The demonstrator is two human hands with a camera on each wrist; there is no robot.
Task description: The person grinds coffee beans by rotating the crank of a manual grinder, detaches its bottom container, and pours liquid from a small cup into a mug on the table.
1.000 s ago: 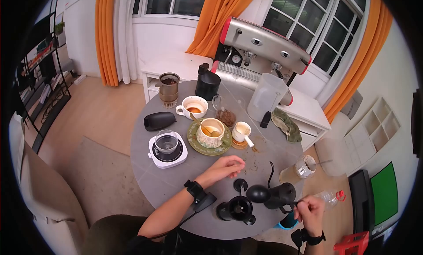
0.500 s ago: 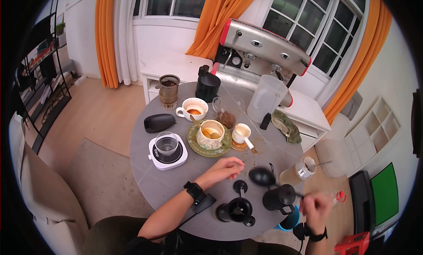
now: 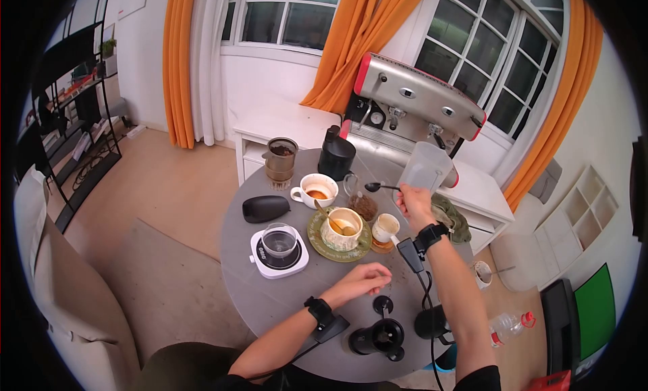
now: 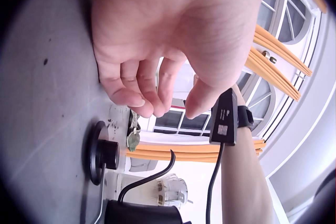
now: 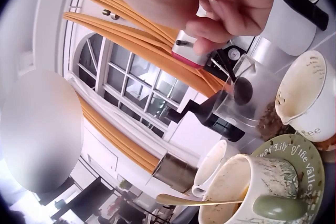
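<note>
Just right of the head view's centre, the right hand (image 3: 416, 203) pinches a black spoon (image 3: 372, 187) near a glass jug (image 3: 364, 206)—likely light, stiff, best gripped at the handle's end. Below, the left hand (image 3: 362, 283) lies empty—thumb apart, fingers loosely bent.

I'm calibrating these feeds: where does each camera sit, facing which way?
Head: worn on the head, facing forward and down over the table; left hand and right hand show.
Left wrist: strapped there, facing past the fingers toward kettle and windows; right forearm also shows.
Right wrist: strapped there, facing past that hand across the green saucer.
Head and right wrist both show the black spoon.
</note>
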